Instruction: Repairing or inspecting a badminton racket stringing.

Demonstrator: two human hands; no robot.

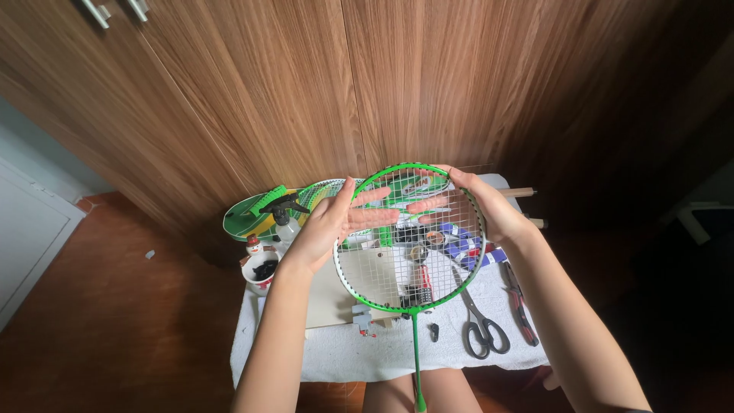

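Right now I have the racket [410, 237] held up in front of me above the desk [344, 356], head upright and facing me, its green shaft dropping straight down toward my knees. My left hand [330, 223] grips the frame on its left side, thumb hooked over the rim and fingers [375, 197] spread flat across the strings. My right hand [489, 208] clasps the frame at its upper right, with the fingers reaching in over the strings toward the left ones; the two sets of fingertips lie near each other but apart.

Below the racket, the desk is covered with a white cloth. Scissors [482, 325] lie on it to the lower right of the frame, and red-handled pliers [520, 306] sit just right of them. A black-topped spray bottle [284, 214] stands to the left, near a small white cup [258, 274]. Behind my left hand more green rackets [256, 210] lie stacked at the desk's far edge. A brown wooden wardrobe [306, 92] fills the background.
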